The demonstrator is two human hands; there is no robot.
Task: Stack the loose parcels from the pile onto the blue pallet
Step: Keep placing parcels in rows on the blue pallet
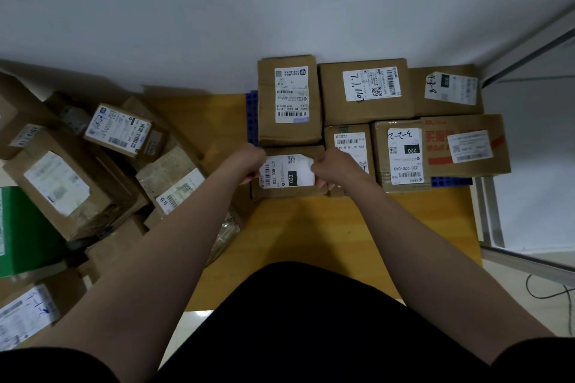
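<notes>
"Brown cardboard, all of it?"

"Nearly. The small parcel (289, 177) in the hands is a flat, plain brown box with a white label reading 032-038-E01, and 032 again in a black patch."

"How is it held?"

"The left hand (251, 162) grips its left edge and the right hand (333, 169) its right edge, fingers (319, 172) curled over the sides. It sits at the near left corner of the blue pallet (252, 115), a perforated plastic grid, against the taller box behind it. I cannot tell whether it is fully set down."

"What else is on the pallet?"

"Taped brown cartons in two rows. One (401, 158) reads 220-220-C40 with handwriting above; a narrow one (348, 143) shows 10-010-L30-551; a far one (448, 90) has 010. A creased carton (466, 146) with red print overhangs the right end."

"And the pile (77, 171)?"

"To the left, tilted labelled boxes lying over one another beside a green box (28, 227), their print too blurred to read."
</notes>
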